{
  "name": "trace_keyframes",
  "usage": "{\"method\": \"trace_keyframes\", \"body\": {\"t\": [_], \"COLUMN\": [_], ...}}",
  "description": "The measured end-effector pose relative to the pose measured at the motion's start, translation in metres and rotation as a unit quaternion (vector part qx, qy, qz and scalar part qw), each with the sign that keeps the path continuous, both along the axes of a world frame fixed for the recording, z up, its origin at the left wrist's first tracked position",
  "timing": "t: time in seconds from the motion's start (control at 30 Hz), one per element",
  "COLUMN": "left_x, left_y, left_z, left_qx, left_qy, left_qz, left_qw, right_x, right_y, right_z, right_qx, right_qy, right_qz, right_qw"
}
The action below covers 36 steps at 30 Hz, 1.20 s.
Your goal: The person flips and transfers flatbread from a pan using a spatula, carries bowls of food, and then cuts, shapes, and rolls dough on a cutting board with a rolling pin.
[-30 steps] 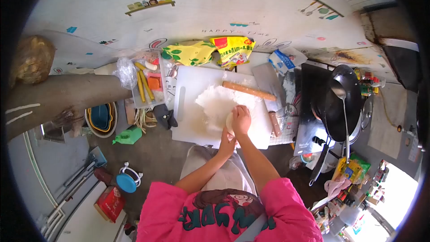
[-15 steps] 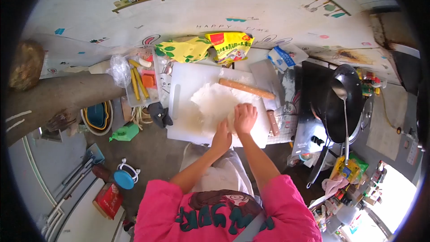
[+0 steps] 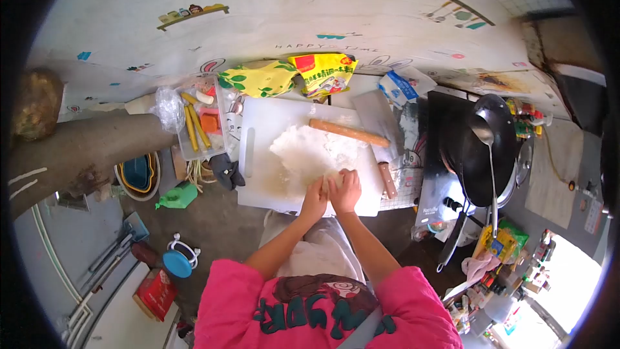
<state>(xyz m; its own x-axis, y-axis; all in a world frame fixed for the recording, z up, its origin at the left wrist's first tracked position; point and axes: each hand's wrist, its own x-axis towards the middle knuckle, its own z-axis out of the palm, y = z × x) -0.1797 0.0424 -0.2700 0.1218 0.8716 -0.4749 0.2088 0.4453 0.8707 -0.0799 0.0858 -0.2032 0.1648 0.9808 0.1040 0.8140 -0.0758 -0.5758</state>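
A white cutting board (image 3: 258,187) lies before me, with white flour (image 3: 294,148) spread over its middle. Near the board's front edge, my left hand (image 3: 314,198) and my right hand (image 3: 344,191) are closed around a pale piece of dough (image 3: 332,181), mostly covered by the fingers. Beyond them a wooden rolling pin (image 3: 349,132) rests slantwise on the board. A cleaver (image 3: 381,123) with a wooden handle lies along the board's right side.
At the left stands a clear plastic box (image 3: 200,145) of vegetables. Yellow bags (image 3: 325,74) lean at the back wall. A black wok (image 3: 481,161) with a ladle sits on the stove at right. A thick pipe (image 3: 97,145) crosses the far left.
My hands have come level, side by side, around the dough; earlier the right hand was above the left. The camera view has shifted slightly.
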Motion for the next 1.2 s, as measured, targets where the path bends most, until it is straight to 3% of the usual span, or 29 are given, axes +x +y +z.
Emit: {"method": "trace_keyframes", "body": {"t": [0.03, 0.1, 0.23, 0.27, 0.37, 0.4, 0.43, 0.5, 0.6, 0.7, 0.73, 0.87, 0.9, 1.0, 1.1, 1.13, 1.2], "left_x": [0.0, 0.0, 0.017, 0.025, 0.015, 0.01, 0.002, -0.014, -0.026, -0.028, -0.024, 0.006, 0.011, 0.0, -0.007, -0.009, -0.013], "left_y": [-0.008, -0.005, -0.005, -0.008, 0.009, 0.013, 0.015, 0.021, 0.025, 0.018, 0.015, -0.003, -0.003, 0.006, 0.006, 0.008, 0.008], "left_z": [-0.009, 0.019, 0.054, 0.042, 0.035, 0.034, 0.032, 0.035, 0.034, 0.046, 0.051, 0.056, 0.05, 0.032, 0.037, 0.042, 0.045], "left_qx": [0.018, 0.055, 0.03, 0.081, 0.062, 0.027, 0.118, 0.08, 0.146, 0.111, 0.088, 0.055, 0.06, 0.185, 0.115, 0.118, 0.112], "left_qy": [-0.014, -0.039, -0.012, 0.023, 0.062, 0.025, 0.1, 0.092, 0.101, 0.121, 0.1, 0.069, 0.075, 0.187, 0.086, 0.087, 0.069], "left_qz": [0.017, 0.047, 0.099, 0.114, 0.077, 0.102, 0.06, 0.012, -0.049, -0.062, -0.031, 0.049, 0.057, -0.011, -0.013, -0.019, -0.037], "left_qw": [1.0, 0.997, 0.995, 0.99, 0.993, 0.994, 0.986, 0.992, 0.983, 0.984, 0.991, 0.995, 0.994, 0.965, 0.99, 0.989, 0.991], "right_x": [0.002, 0.005, 0.004, 0.002, 0.004, 0.008, 0.009, 0.008, -0.012, -0.011, -0.006, -0.005, -0.001, 0.013, 0.008, 0.001, -0.004], "right_y": [0.006, 0.028, 0.039, 0.04, 0.03, 0.024, 0.017, -0.001, -0.015, 0.01, 0.016, 0.026, 0.023, 0.018, 0.003, -0.003, -0.003], "right_z": [-0.009, -0.018, -0.026, -0.021, -0.014, -0.005, -0.001, 0.004, -0.009, -0.016, -0.02, -0.022, -0.024, -0.013, 0.008, 0.004, -0.006], "right_qx": [0.012, 0.037, -0.008, -0.027, 0.017, -0.006, -0.014, -0.076, -0.03, 0.016, -0.016, -0.033, -0.03, -0.001, -0.168, -0.169, -0.037], "right_qy": [-0.027, -0.078, -0.116, -0.093, 0.019, 0.093, 0.135, 0.106, 0.061, -0.074, -0.09, -0.061, 0.0, 0.142, 0.171, 0.152, 0.033], "right_qz": [0.014, 0.036, -0.003, -0.026, -0.02, -0.009, -0.01, -0.008, -0.048, -0.008, -0.002, -0.038, -0.029, 0.012, -0.095, -0.105, -0.006], "right_qw": [0.999, 0.996, 0.993, 0.995, 0.999, 0.996, 0.991, 0.991, 0.997, 0.997, 0.996, 0.997, 0.999, 0.99, 0.966, 0.968, 0.999]}}
